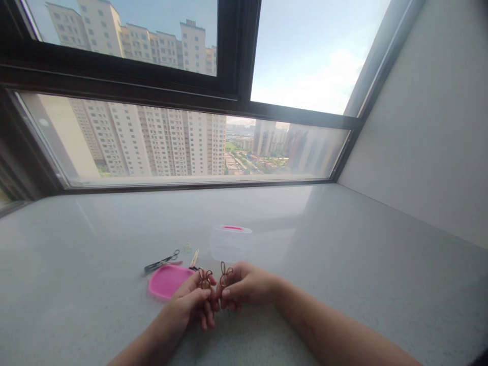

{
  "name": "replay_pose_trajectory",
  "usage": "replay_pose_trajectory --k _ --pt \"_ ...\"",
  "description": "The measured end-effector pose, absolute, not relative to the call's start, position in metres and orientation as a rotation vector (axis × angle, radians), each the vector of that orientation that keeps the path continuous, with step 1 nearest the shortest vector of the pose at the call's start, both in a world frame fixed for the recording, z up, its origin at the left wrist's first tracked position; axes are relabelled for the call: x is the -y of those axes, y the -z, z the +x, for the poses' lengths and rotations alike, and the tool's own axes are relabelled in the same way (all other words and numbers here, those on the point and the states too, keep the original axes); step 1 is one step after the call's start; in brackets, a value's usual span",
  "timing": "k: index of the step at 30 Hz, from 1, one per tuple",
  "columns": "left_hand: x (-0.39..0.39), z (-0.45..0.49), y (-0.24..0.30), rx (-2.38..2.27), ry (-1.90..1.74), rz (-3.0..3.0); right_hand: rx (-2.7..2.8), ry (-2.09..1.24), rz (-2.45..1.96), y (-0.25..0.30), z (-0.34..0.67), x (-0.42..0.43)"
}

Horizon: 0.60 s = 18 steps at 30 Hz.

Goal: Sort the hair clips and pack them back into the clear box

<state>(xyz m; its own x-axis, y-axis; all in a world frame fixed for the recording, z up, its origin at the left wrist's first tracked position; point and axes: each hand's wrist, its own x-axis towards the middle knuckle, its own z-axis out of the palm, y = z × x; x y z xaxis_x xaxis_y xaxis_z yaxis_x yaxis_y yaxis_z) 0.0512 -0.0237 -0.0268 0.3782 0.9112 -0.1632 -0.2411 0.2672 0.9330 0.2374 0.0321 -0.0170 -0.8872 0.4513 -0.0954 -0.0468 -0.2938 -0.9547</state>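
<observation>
My left hand (pixel 194 300) is closed in a pinch on a brown looped wire piece (pixel 205 278) with several rounded loops sticking up. A second, similar brown wire piece (pixel 224 274) stands upright in the fingers of my right hand (pixel 246 285). Both hands meet at the fingertips just above the pale surface, the two wire pieces side by side and slightly apart. Fingers cover the lower ends of both pieces. Beside my left hand lies a pink oval lid or tray (pixel 168 280), partly behind its fingers.
Dark-handled scissors or a similar tool (pixel 162 262) lie behind the pink piece. A narrow, pale-tipped tool (pixel 194 258) and a small clear item (pixel 188 247) are nearby. Farther back stands a translucent box (pixel 229 246) with a pink slot. A dark-framed window (pixel 198 104) borders the pale ledge (pixel 343 274).
</observation>
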Motion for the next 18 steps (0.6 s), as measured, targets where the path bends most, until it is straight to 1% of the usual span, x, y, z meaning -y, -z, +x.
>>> replay_pose_trajectory --k 8,18 --pt "0.0222 0.0489 0.0303 -0.829 -0.881 0.991 1.556 -2.277 -0.534 0.0168 0.2356 -0.0312" --pt "0.0225 0.0462 0.0338 -0.762 -0.886 0.990 1.591 -2.273 -0.558 0.0170 0.2358 -0.0322"
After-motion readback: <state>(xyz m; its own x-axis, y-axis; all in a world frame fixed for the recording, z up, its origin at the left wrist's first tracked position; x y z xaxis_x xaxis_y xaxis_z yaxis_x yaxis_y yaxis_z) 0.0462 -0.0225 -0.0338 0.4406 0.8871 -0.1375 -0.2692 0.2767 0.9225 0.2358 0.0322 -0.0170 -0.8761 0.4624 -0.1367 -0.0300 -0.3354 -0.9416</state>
